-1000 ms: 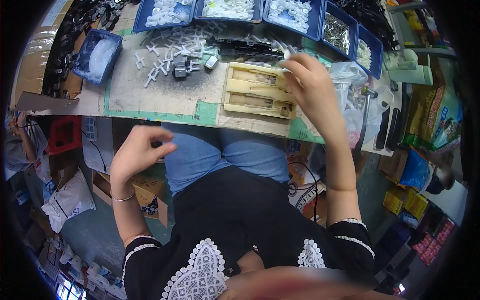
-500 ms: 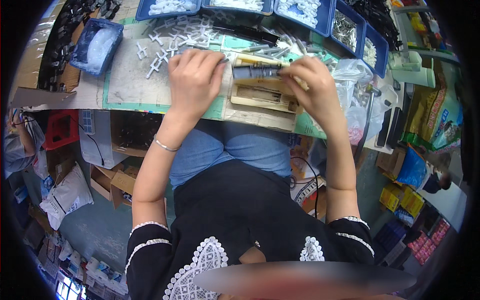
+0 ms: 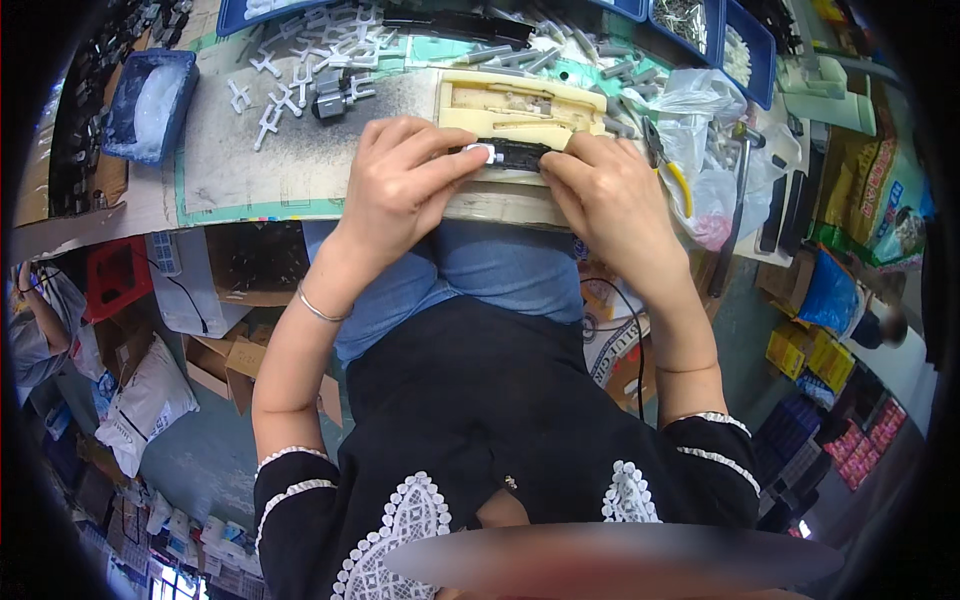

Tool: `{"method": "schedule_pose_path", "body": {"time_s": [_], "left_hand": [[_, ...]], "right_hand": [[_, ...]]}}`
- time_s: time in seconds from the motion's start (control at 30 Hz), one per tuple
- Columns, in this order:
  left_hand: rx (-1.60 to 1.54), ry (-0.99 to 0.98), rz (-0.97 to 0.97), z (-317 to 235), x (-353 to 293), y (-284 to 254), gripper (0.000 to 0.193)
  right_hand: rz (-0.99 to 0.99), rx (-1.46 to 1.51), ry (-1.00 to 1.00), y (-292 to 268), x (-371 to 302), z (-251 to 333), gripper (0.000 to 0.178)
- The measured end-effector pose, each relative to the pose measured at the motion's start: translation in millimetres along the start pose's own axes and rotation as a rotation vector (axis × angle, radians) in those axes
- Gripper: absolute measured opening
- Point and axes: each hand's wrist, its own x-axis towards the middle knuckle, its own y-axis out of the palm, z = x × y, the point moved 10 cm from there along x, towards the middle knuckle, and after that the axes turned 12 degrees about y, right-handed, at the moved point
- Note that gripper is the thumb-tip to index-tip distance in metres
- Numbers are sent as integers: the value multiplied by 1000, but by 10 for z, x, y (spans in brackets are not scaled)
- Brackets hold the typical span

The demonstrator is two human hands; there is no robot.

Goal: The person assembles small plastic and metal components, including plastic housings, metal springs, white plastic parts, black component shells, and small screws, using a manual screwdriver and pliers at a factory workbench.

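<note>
Black plastic lies between the hands: a slim part (image 3: pixel 520 156), lengthwise at the near slot of a cream jig (image 3: pixel 525 124). Its left end meets a small white piece (image 3: pixel 483 153), which the left hand (image 3: pixel 395 185) pinches between thumb and forefinger. The right hand (image 3: pixel 610 180) grasps the slim part's other end, thumb and fingertips close together.

As far as one can judge, the work on this part is midway: the slim part has been brought to the jig and the white piece is up against it, but neither hand has let go. Whether the white piece is fixed in place cannot be told (the fingers hide much of the join). The jig's far slot shows its pale inside, with no part in it.

Beyond the jig lie grey tubes (image 3: pixel 495 55) and a long black bar (image 3: pixel 460 28). To the left, a dark block (image 3: pixel 328 100) sits by a scatter of grey forks (image 3: pixel 268 130), loose and unjoined as they lie, so plenty of stock seems to remain. Yellow-handled pliers (image 3: pixel 680 190) rest right of the right hand, beside a clear bag (image 3: pixel 690 95) and a hammer (image 3: pixel 742 165).

Farther out, a blue tray (image 3: pixel 115 110) with whitish contents stands at the left, and more blue trays (image 3: pixel 715 50) of pins and white bits line the far right.
</note>
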Motion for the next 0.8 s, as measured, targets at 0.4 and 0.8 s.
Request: {"method": "schedule_pose_path", "body": {"time_s": [0.4,0.8], "left_hand": [[4,39,170,33,52,-71,27],[476,-156,199,906,428,68,43]], "right_hand": [[-31,3,58,-20,-23,-11,6],[-30,53,75,8,-41,-24,8]]}}
